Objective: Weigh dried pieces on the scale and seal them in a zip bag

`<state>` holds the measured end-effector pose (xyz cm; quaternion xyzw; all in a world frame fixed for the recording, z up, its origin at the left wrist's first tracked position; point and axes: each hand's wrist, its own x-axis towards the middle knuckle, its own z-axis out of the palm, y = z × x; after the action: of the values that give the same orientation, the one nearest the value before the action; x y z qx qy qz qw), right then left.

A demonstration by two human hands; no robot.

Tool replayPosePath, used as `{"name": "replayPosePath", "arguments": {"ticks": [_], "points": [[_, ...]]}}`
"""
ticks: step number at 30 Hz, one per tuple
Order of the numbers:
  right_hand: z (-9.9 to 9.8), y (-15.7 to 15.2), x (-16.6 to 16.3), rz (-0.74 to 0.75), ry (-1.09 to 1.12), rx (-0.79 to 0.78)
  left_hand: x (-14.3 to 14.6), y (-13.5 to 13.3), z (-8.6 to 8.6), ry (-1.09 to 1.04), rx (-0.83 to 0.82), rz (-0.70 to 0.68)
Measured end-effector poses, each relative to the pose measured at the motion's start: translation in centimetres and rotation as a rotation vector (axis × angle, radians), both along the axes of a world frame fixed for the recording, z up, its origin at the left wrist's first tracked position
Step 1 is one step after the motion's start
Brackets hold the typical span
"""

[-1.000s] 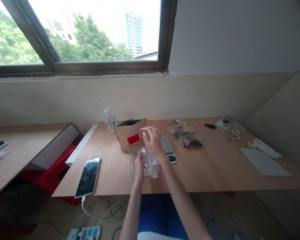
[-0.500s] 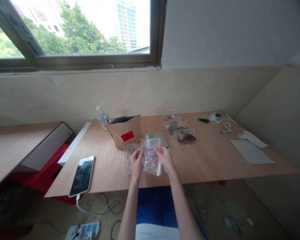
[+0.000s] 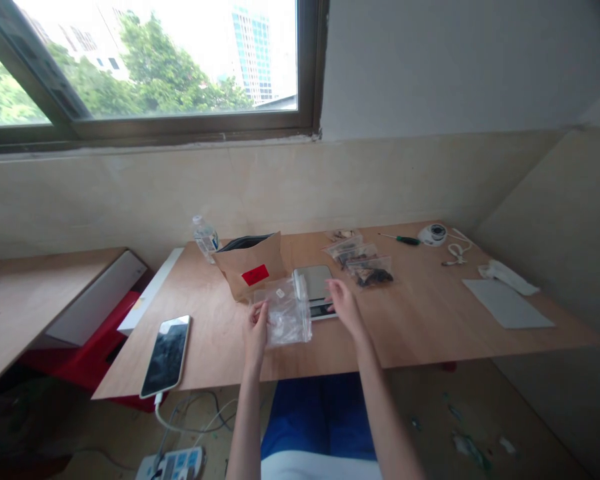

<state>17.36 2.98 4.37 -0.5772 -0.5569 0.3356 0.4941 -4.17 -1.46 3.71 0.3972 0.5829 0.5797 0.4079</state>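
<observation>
My left hand pinches clear zip bags by their left side, holding them above the table's front part. The bags look layered, and how many there are I cannot tell. Apart from them, my right hand hovers by the right edge of a small digital scale, its fingers loosely apart with nothing in them. The bags cover the scale's left side. A brown paper pouch with a red label stands with its top open behind my left hand.
Several filled zip bags lie right of the scale. Farther right are a screwdriver, a white dome camera and a grey sheet. A water bottle stands behind the pouch. A plugged-in phone lies near the left edge.
My right hand has let go of the bags and moved to the right. My left hand has shifted slightly left with them, uncovering more of the scale.
</observation>
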Motion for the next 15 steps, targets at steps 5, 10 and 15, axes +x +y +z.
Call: {"name": "replayPosePath", "arguments": {"ticks": [5, 10, 15], "points": [[-1.3, 6.0, 7.5, -0.205, -0.642, 0.028, -3.5, -0.8, -1.1, 0.159, -0.144, 0.108], [-1.5, 9.9, 12.4, -0.181, -0.821, -0.071, -3.8, -1.2, -1.7, 0.618, -0.078, 0.277], [-1.6, 10.8, 15.1, -0.164, -0.983, -0.163, -2.3, -0.3, -2.1, 0.847, 0.171, 0.157]]}}
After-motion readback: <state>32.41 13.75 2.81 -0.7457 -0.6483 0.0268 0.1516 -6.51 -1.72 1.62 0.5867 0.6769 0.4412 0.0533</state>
